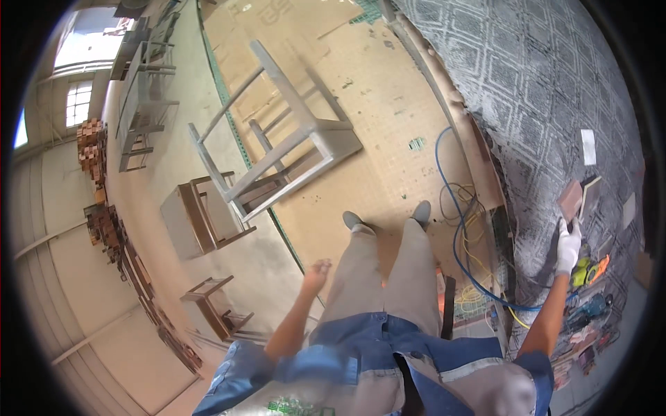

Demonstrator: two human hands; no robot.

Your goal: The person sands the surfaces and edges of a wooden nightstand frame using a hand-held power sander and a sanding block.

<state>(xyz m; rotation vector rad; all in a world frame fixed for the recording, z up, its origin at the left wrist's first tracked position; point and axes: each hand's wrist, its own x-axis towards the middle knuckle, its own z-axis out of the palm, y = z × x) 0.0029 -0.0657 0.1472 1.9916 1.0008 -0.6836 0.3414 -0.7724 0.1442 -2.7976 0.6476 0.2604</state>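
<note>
My right hand (569,248), in a white glove, reaches over the patterned grey cloth on the right. Its thumb and fingers close on the lower edge of a flat reddish-brown sanding pad (570,198). Right beside that pad is a dark block with a pale edge (590,194). My left hand (317,274) is bare and hangs near my left thigh. Its fingers are loosely bent and a little apart, with nothing visible in them. Beyond it, a grey wooden chair frame (316,149) lies tipped over on the cardboard-covered floor.
Tools in yellow-green and orange (590,270) and a blue power tool (595,305) lie nearest my right forearm. A blue hose (461,260) and yellow cord (479,263) run along the cloth-covered surface (527,76). More furniture frames (201,215) stand left.
</note>
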